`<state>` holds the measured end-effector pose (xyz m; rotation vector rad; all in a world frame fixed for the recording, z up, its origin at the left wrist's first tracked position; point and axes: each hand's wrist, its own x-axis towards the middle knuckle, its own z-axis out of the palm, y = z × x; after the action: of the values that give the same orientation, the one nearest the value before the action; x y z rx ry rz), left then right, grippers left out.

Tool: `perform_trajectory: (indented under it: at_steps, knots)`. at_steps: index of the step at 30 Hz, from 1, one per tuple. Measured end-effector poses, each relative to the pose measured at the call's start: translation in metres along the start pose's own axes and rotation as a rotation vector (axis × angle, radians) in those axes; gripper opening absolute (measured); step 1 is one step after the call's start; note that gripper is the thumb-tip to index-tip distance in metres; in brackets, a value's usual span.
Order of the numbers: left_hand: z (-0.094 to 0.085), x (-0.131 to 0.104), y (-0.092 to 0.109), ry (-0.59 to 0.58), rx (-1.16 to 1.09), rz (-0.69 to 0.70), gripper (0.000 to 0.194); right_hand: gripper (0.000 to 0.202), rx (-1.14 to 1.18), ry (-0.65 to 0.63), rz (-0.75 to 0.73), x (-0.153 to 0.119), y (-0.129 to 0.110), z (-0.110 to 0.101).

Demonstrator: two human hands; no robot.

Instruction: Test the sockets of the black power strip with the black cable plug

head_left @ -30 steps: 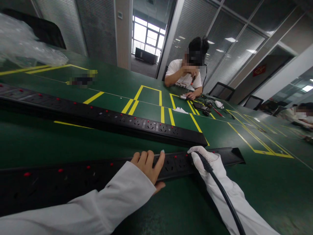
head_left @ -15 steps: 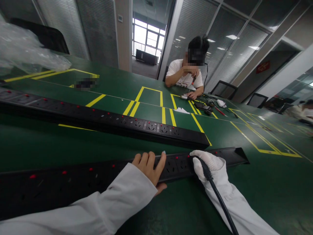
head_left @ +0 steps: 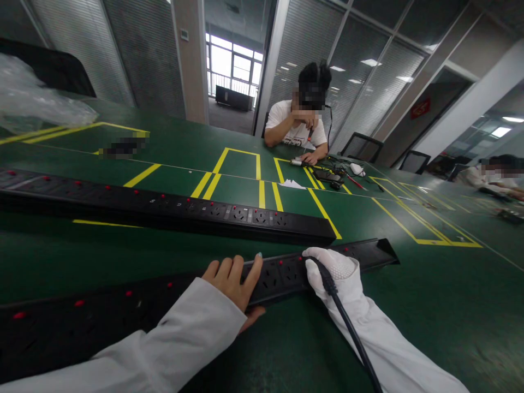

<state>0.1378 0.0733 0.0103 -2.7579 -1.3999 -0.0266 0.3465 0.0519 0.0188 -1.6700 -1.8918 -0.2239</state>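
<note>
A long black power strip [head_left: 268,275] with red lights and sockets lies across the near side of the green table. My bare left hand [head_left: 235,278] is wrapped over it near the middle, thumb at its near edge. Toward its right end, my white-gloved right hand [head_left: 329,270] grips the black plug of a thick cable [head_left: 354,333] against a socket; the plug's face is hidden by the fingers. The cable runs down to the bottom edge of the view. Behind lies a second long black power strip [head_left: 221,214], separate from the first.
Yellow tape [head_left: 241,151] marks rectangles on the green table [head_left: 442,305]. Across it sits a person [head_left: 297,123] beside cables and small devices [head_left: 329,177]. Clear plastic wrap [head_left: 41,101] lies at the far left. Another person [head_left: 487,174] sits at the far right.
The whole view has shifted, so the strips and hands appear further left. Both hands keep their places on the near strip and the plug.
</note>
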Motion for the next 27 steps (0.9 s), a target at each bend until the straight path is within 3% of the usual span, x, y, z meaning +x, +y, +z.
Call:
perform_trajectory:
  at_steps: [7,13,19,27]
  knots:
    - [-0.011,0.013,0.007,-0.096,-0.001,0.084,0.08,0.023,-0.04,-0.022,-0.049,0.0,0.004,-0.001]
    - [-0.012,0.038,0.035,-0.076,0.013,0.218,0.086,0.024,-0.053,-0.028,-0.066,-0.001,0.006,-0.001]
    - [-0.011,0.056,0.065,-0.065,0.012,0.149,0.083,0.025,-0.122,-0.043,-0.087,0.001,0.009,-0.001]
    - [-0.009,0.057,0.065,-0.08,0.0,0.122,0.084,0.027,-0.175,-0.042,-0.078,0.001,0.008,0.001]
